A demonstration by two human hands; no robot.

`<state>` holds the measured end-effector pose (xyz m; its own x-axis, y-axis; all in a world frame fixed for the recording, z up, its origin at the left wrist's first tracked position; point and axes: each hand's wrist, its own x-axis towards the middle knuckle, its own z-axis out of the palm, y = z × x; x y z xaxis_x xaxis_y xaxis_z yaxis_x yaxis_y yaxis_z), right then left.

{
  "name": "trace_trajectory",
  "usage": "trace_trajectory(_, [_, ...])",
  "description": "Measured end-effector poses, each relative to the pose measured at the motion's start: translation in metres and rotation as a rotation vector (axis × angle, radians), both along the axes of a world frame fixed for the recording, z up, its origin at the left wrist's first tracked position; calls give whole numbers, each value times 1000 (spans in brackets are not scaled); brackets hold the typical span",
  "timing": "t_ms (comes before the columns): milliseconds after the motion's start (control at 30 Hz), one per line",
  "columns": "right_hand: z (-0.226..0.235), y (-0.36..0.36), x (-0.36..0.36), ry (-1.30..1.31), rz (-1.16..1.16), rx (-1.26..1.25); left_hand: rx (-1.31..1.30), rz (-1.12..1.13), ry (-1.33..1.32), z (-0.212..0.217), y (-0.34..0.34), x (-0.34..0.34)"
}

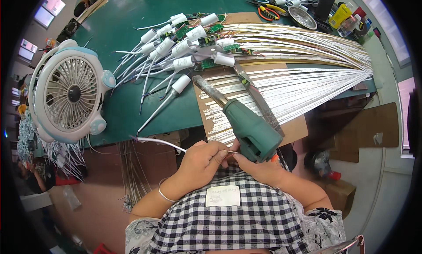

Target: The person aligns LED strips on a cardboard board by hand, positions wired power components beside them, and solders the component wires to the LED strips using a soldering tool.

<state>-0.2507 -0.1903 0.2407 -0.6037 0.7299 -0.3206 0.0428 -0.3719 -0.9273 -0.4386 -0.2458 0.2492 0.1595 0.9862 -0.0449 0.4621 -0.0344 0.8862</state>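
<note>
My left hand (202,159) pinches a thin white cable (160,142) that trails off to the left, close above my checked apron. My right hand (259,164) sits just beside it, touching the cable's end and lying under the handle of a green soldering gun (252,131). The gun's metal barrel (209,89) points up-left over a brown board (294,128) covered with long white LED strips (290,85). Whether the right hand grips the gun or only the cable end is hard to tell.
A heap of white capped cables with small green circuit boards (184,43) lies on the green table (123,25). A white and blue desk fan (70,93) stands at left. Pliers, a metal dish and bottles (316,12) crowd the far right corner. Another person sits at far left.
</note>
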Motion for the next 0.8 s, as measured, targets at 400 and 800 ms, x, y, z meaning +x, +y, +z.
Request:
trace_trajectory(400, [-3,-7,-4,-67,-11,125,179,47,91,-7,-13,2])
trace_trajectory(800, [-19,-23,2,-112,-107,-42,110,399,141,4,-44,-24])
